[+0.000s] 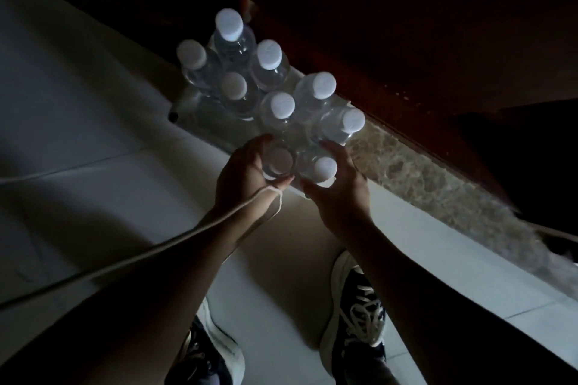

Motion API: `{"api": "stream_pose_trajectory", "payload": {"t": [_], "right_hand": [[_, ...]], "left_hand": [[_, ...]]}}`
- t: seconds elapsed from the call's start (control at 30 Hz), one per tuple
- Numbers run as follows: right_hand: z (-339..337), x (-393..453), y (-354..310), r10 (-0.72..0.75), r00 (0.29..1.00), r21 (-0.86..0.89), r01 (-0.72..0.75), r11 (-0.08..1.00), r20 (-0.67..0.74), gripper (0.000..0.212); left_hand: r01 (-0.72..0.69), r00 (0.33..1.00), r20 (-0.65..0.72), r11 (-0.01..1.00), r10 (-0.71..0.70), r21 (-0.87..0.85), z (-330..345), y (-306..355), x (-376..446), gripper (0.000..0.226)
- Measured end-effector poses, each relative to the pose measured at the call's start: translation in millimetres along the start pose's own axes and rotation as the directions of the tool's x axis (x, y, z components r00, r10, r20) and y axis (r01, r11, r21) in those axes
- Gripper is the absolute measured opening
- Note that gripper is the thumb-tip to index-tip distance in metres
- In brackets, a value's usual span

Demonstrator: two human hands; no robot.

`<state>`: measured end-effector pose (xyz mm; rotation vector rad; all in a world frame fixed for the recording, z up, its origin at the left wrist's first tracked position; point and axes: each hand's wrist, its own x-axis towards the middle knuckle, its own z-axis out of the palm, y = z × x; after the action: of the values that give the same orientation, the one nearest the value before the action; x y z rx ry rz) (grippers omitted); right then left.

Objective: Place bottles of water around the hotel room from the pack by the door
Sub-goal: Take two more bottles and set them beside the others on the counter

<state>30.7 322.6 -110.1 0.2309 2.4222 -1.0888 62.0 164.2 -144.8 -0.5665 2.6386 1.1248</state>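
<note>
The room is dim, and the pack of water bottles [250, 97] stands on the pale tiled floor [93, 122], pushed up against the dark wooden door [406, 25] and just beside the speckled stone threshold [422, 175]. Its bottles stand upright, white caps up, with some torn clear wrap around the base as far as I can tell.

The person crouches over the near end. The left hand [244, 172] curls around the shoulder of the nearest left bottle [279, 160], fingers wrapped on it just under the cap. The right hand [341, 187] cups the neighbouring bottle [323, 168] the same way, palm against its side. Both hands grasp a bottle each; neither looks lifted clear of the pack yet. A thin white cord [156, 247] drapes across the left forearm and wrist.

These look like full, thin-walled plastic bottles: moderately heavy for their size, with smooth, slightly slippery walls that would give under a hard squeeze. I judge the best hold to be high up, at the stiff shoulder or neck below the cap, where the plastic is firmest. Pulling straight up should free them from the wrap without tipping the neighbours, which stand touching one another.
</note>
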Motion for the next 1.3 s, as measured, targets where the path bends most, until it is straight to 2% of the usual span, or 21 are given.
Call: {"api": "stream_pose_trajectory", "payload": {"t": [0.23, 0.37, 0.43, 0.53, 0.67, 0.73, 0.87, 1.0, 1.13, 1.3], "right_hand": [[4.3, -3.1, -11.3, 0.018, 0.998, 0.002, -0.018, 1.0, -0.061, 0.067], [-28.4, -29.2, -52.3, -0.032, 0.999, 0.032, 0.033, 0.999, -0.032, 0.058], [-55.6, -42.5, -85.0, -0.059, 0.998, 0.09, 0.058, 0.994, -0.001, 0.061], [-107.2, -64.1, -150.5, -0.119, 0.993, 0.174, 0.115, 0.978, 0.015, 0.068], [-191.4, -98.0, -265.8, -0.2, 0.98, 0.365, 0.194, 0.91, -0.022, 0.05], [-236.1, -117.8, -324.0, -0.264, 0.964, 0.448, 0.249, 0.859, -0.03, 0.045], [-325.8, -163.5, -440.3, -0.381, 0.924, 0.579, 0.328, 0.747, -0.031, 0.044], [-410.7, -223.1, -546.9, -0.498, 0.867, 0.677, 0.375, 0.634, -0.014, 0.045], [-488.3, -284.2, -642.0, -0.619, 0.785, 0.714, 0.454, 0.533, -0.036, 0.043], [-562.4, -353.1, -734.4, -0.718, 0.687, 0.696, 0.57, 0.437, -0.112, 0.036]], "left_hand": [[-0.032, 0.998, -0.054, 0.999, 0.035, 0.044, -13.2, 11.0, 4.3, 0.064], [-0.188, 0.972, -0.131, 0.981, 0.194, 0.056, -69.4, 46.7, -11.1, 0.063], [-0.231, 0.962, -0.149, 0.973, 0.229, 0.004, -110.7, 73.8, -20.7, 0.062], [-0.237, 0.965, -0.133, 0.968, 0.226, -0.079, -182.3, 124.0, -34.6, 0.061], [-0.262, 0.96, -0.173, 0.929, 0.222, -0.261, -290.9, 220.4, -54.1, 0.058], [-0.268, 0.955, -0.21, 0.91, 0.209, -0.316, -348.2, 277.1, -65.9, 0.046], [-0.331, 0.938, -0.244, 0.842, 0.246, -0.426, -462.2, 390.1, -95.1, 0.042], [-0.316, 0.946, -0.26, 0.72, 0.192, -0.618, -555.8, 490.3, -137.6, 0.034], [-0.438, 0.897, -0.352, 0.645, 0.267, -0.626, -639.8, 576.4, -181.3, 0.022], [-0.598, 0.796, -0.508, 0.557, 0.329, -0.577, -730.4, 669.7, -239.4, 0.026]]}}
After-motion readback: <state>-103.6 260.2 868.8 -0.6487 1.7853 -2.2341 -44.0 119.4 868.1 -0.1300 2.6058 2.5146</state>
